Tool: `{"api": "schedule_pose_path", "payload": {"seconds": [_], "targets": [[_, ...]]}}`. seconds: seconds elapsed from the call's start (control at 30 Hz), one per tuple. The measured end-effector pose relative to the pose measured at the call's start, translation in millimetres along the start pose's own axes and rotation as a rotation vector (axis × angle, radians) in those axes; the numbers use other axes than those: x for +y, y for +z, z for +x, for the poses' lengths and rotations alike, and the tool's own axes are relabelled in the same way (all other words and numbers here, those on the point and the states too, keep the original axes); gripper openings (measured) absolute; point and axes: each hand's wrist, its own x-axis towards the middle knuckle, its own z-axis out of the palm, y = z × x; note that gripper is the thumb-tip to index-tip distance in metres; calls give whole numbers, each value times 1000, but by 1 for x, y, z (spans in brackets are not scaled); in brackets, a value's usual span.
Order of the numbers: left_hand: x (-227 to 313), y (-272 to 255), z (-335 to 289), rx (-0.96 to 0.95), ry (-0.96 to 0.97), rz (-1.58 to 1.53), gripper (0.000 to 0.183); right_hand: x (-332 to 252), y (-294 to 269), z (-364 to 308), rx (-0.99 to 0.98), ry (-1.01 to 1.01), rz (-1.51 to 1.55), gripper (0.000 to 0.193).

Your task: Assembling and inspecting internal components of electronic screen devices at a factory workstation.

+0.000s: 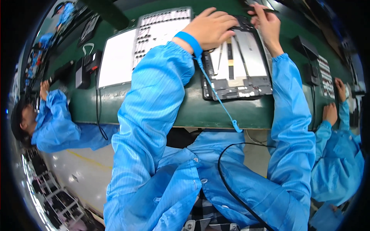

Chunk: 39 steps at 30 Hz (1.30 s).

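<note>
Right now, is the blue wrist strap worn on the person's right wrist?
No, the blue wrist strap circles the wrist of the left hand, while no band shows at the right hand.

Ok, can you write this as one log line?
left hand: at top of opened tablet-like device; right hand: gripping slim dark tool; left wrist: blue band; device's left: plain white sheet

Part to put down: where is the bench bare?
Bare green bench lies between the open device and the front edge, crossed in view by the blue cord; another patch is below the white panel, between black cable and left sleeve. Crowded: the device's far end, by left hand and right hand.
</note>
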Motion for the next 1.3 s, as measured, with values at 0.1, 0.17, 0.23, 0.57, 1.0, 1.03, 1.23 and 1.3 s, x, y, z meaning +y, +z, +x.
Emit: {"api": "schedule_pose_path", "payload": {"seconds": [0.1, 0.17, 0.23, 0.57, 1.0, 1.03, 1.23, 1.3], "targets": [[-9, 0, -13, 192, 35, -80, 40, 8, -9, -2, 4, 5, -16, 38], [-21, -33, -31, 226, -6, -87, 40, 6, -10, -3, 1, 17, -34, 38], [-52, -64, -71, 188, -93, -54, 36, -13, -2, -8, -11, -53, -46, 38], [-101, -86, -159, 164, -609, -164, 23, -111, 96, -24, -698, -222, -242, 17], [-122, -29, -163, 293, -755, -60, 32, -109, 209, -38, -951, -1258, -820, 28], [-123, -26, -163, 330, -757, -27, 28, -112, 213, -37, -968, -1310, -792, 27], [-118, -48, -168, 417, -574, -153, 22, -107, 208, -40, -846, -929, -547, 32], [-113, -58, -166, 468, -523, -214, 20, -107, 211, -45, -697, -498, -313, 20]]}}
